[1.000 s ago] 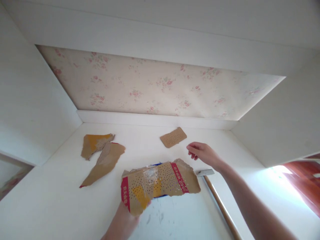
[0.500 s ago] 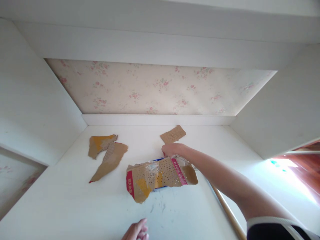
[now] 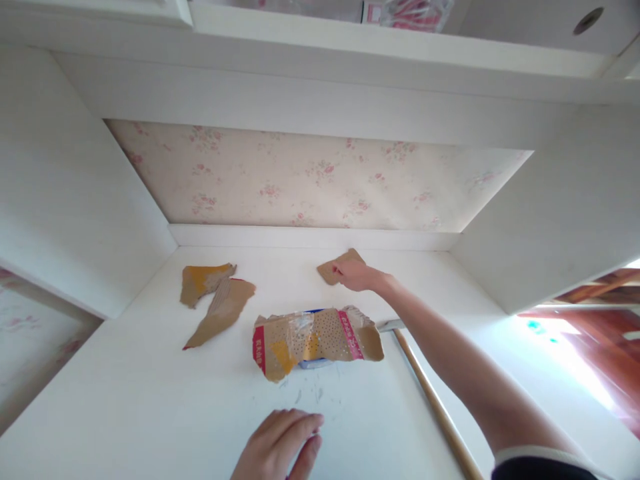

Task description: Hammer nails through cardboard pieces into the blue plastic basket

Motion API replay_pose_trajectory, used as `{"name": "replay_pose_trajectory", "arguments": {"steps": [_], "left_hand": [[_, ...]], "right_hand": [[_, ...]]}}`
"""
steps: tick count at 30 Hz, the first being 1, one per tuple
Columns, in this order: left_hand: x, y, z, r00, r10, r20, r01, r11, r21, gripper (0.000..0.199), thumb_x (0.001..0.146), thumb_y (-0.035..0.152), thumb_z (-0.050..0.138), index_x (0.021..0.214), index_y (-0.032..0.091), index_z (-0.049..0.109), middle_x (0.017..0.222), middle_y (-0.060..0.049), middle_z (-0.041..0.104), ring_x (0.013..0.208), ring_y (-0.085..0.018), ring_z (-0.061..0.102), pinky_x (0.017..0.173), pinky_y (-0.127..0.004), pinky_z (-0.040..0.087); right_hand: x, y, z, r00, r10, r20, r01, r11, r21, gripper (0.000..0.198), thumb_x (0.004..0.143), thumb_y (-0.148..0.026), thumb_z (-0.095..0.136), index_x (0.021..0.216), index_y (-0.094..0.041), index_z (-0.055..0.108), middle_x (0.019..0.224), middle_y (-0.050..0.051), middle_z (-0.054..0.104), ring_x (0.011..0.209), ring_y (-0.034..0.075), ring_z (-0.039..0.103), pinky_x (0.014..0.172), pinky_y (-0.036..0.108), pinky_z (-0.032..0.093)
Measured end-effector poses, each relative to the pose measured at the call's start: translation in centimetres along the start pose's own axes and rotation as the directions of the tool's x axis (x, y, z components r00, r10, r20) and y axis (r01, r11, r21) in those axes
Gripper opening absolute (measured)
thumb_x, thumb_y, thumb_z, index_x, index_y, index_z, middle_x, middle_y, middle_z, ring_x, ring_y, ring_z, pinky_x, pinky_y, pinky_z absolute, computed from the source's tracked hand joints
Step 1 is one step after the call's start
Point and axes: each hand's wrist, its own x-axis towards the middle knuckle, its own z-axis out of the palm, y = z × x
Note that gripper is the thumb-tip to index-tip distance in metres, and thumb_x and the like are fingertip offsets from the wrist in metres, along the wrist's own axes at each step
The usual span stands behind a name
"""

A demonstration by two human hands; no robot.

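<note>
My right hand (image 3: 354,274) is at a small rectangular piece of brown cardboard (image 3: 327,272) near the back of the white surface. Its fingers are closed at the piece, partly covering it. A larger torn cardboard strip (image 3: 327,337), dotted with holes and carrying red bands and yellow patches, lies in the middle over something blue-edged (image 3: 314,364), mostly hidden. In front of that strip hovers my left hand (image 3: 281,445), holding nothing, with loosely bent fingers and the thumb apart. Two torn cardboard scraps (image 3: 223,313) lie at the left.
To the right, a wooden pole (image 3: 433,400) with a grey end slants toward the front edge. White side panels (image 3: 530,220) and a low back ledge (image 3: 310,237) enclose the surface. Above hangs a shelf (image 3: 350,33) with plastic-wrapped items (image 3: 415,13).
My right hand has moved back from the large strip to the small cardboard piece. My left hand has come further into view. The view has tilted up, showing the shelf.
</note>
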Motion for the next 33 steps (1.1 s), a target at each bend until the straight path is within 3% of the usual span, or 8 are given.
{"name": "replay_pose_trajectory", "arguments": {"steps": [3, 8, 12, 16, 21, 24, 28, 33], "left_hand": [[1.3, 0.0, -2.3, 0.999, -0.039, -0.034, 0.039, 0.999, 0.02, 0.019, 0.094, 0.023, 0.055, 0.106, 0.024, 0.07, 0.094, -0.003, 0.075, 0.085, -0.016, 0.071, 0.079, -0.022, 0.058], [5.6, -1.1, -4.2, 0.989, -0.134, -0.064, 0.133, 0.991, -0.02, 0.021, 0.097, 0.025, 0.051, 0.111, 0.023, 0.067, 0.103, -0.003, 0.071, 0.093, -0.015, 0.068, 0.086, -0.025, 0.055], [9.8, -1.7, -3.5, 1.0, 0.03, 0.006, -0.03, 0.997, 0.077, 0.023, 0.097, 0.02, 0.051, 0.116, 0.021, 0.063, 0.115, -0.006, 0.066, 0.104, -0.018, 0.062, 0.091, -0.032, 0.051], [11.7, -1.6, -2.9, 0.982, 0.101, 0.159, -0.124, 0.982, 0.141, 0.026, 0.099, 0.018, 0.045, 0.085, 0.018, 0.067, 0.081, -0.003, 0.065, 0.082, -0.018, 0.061, 0.077, -0.031, 0.05], [9.6, -0.4, -3.8, 0.961, 0.164, 0.224, -0.211, 0.956, 0.204, 0.019, 0.098, 0.029, 0.051, 0.094, 0.019, 0.067, 0.084, -0.003, 0.066, 0.082, -0.02, 0.06, 0.077, -0.034, 0.05], [7.1, 0.6, -4.0, 0.971, 0.08, 0.226, -0.112, 0.984, 0.137, 0.014, 0.097, 0.025, 0.053, 0.102, 0.022, 0.065, 0.09, -0.003, 0.067, 0.083, -0.019, 0.061, 0.079, -0.034, 0.05], [5.0, 0.9, -3.2, 0.969, 0.017, 0.248, -0.024, 0.999, 0.028, 0.025, 0.097, 0.012, 0.045, 0.09, 0.023, 0.066, 0.079, -0.001, 0.065, 0.075, -0.017, 0.06, 0.073, -0.031, 0.05], [4.7, -0.2, -2.8, 0.974, -0.052, 0.222, 0.064, 0.997, -0.048, 0.021, 0.097, 0.015, 0.049, 0.097, 0.024, 0.068, 0.085, -0.001, 0.07, 0.079, -0.017, 0.063, 0.076, -0.03, 0.051]], "right_hand": [[-3.8, 0.0, 0.0, 0.988, 0.007, -0.154, 0.019, 0.986, 0.168, 0.03, 0.103, -0.029, 0.038, 0.123, -0.015, 0.056, 0.097, 0.006, 0.067, 0.085, 0.018, 0.065, 0.079, 0.033, 0.051], [-10.2, -2.6, 3.4, 0.993, -0.009, -0.118, 0.063, 0.88, 0.472, 0.025, 0.096, -0.036, 0.048, 0.096, -0.017, 0.064, 0.082, 0.002, 0.067, 0.072, 0.013, 0.063, 0.065, 0.023, 0.049], [-12.8, -5.5, 4.9, 0.996, -0.093, -0.016, 0.078, 0.72, 0.689, 0.024, 0.091, -0.041, 0.058, 0.088, -0.019, 0.066, 0.072, -0.001, 0.065, 0.065, 0.013, 0.06, 0.059, 0.023, 0.048], [-13.5, -7.1, 5.4, 0.991, -0.11, -0.083, 0.132, 0.587, 0.799, 0.02, 0.091, -0.037, 0.06, 0.087, -0.019, 0.07, 0.07, -0.001, 0.066, 0.07, 0.014, 0.06, 0.065, 0.024, 0.047], [-15.7, -8.5, 7.5, 0.964, 0.013, -0.264, 0.18, 0.7, 0.691, 0.019, 0.093, -0.029, 0.058, 0.082, -0.02, 0.071, 0.07, -0.001, 0.067, 0.065, 0.012, 0.058, 0.058, 0.022, 0.043], [-17.7, -9.6, 9.4, 0.951, 0.011, -0.308, 0.2, 0.739, 0.643, 0.019, 0.095, -0.025, 0.055, 0.081, -0.021, 0.067, 0.069, -0.002, 0.064, 0.064, 0.011, 0.056, 0.054, 0.02, 0.041], [-19.5, -10.4, 11.9, 0.971, 0.052, -0.233, 0.136, 0.683, 0.717, 0.017, 0.097, -0.028, 0.052, 0.088, -0.023, 0.065, 0.072, -0.001, 0.064, 0.065, 0.011, 0.06, 0.051, 0.018, 0.042], [-20.7, -9.4, 13.7, 0.969, 0.19, -0.157, 0.018, 0.58, 0.814, 0.021, 0.095, -0.033, 0.057, 0.115, -0.027, 0.055, 0.082, -0.001, 0.069, 0.068, 0.014, 0.064, 0.046, 0.018, 0.041]]}}
